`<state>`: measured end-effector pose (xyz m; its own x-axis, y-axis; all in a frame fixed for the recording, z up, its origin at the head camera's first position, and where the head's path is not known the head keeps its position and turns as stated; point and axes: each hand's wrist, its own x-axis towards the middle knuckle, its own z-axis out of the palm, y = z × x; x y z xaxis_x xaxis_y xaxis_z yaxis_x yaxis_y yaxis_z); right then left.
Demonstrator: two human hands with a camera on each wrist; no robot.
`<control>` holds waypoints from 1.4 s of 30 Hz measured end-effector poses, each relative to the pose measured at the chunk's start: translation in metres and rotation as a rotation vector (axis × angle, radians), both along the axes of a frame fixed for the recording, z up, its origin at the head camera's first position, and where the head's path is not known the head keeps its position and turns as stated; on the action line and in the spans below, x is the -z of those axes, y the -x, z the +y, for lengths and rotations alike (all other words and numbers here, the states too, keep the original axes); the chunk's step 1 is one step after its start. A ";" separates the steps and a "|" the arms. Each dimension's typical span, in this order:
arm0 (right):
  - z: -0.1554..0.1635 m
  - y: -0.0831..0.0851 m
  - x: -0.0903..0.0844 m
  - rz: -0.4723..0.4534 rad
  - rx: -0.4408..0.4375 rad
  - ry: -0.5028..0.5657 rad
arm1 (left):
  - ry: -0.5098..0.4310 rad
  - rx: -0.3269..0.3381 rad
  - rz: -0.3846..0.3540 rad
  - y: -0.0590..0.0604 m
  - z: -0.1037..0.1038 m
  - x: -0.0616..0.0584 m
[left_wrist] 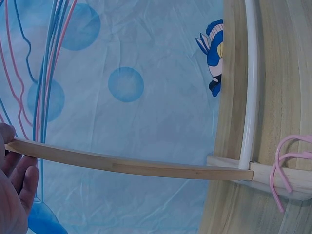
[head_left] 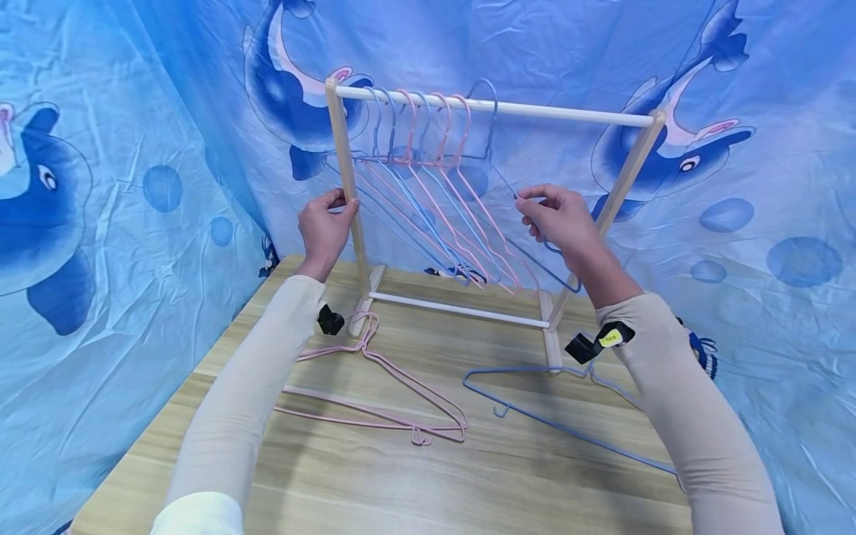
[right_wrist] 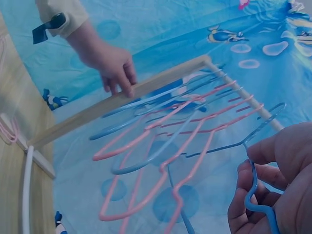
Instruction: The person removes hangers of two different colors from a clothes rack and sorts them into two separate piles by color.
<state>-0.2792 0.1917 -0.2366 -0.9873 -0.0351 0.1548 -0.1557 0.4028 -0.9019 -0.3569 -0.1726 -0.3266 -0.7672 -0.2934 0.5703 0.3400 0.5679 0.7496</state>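
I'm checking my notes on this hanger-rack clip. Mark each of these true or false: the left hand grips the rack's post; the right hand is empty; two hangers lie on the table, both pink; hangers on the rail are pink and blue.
1. The left hand grips the rack's left wooden post. True.
2. The right hand is empty. False: it pinches a blue hanger hooked on the white rail.
3. Both hangers on the table are pink. False: one is a pink hanger, the other a blue one.
4. Pink and blue hangers hang on the rail. True.
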 end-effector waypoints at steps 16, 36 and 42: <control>0.041 -0.037 -0.005 0.108 -0.004 -0.114 | -0.008 0.000 -0.021 0.000 0.000 -0.001; 0.094 -0.066 0.044 0.278 0.124 -0.191 | -0.017 0.009 -0.031 0.002 -0.001 0.001; 0.108 -0.073 0.061 0.408 0.190 -0.242 | -0.009 0.009 -0.028 0.003 -0.001 0.001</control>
<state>-0.2061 0.2998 -0.2978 -0.8408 0.0562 0.5385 -0.3795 0.6481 -0.6602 -0.3599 -0.1737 -0.3280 -0.7853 -0.2914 0.5462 0.3242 0.5582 0.7638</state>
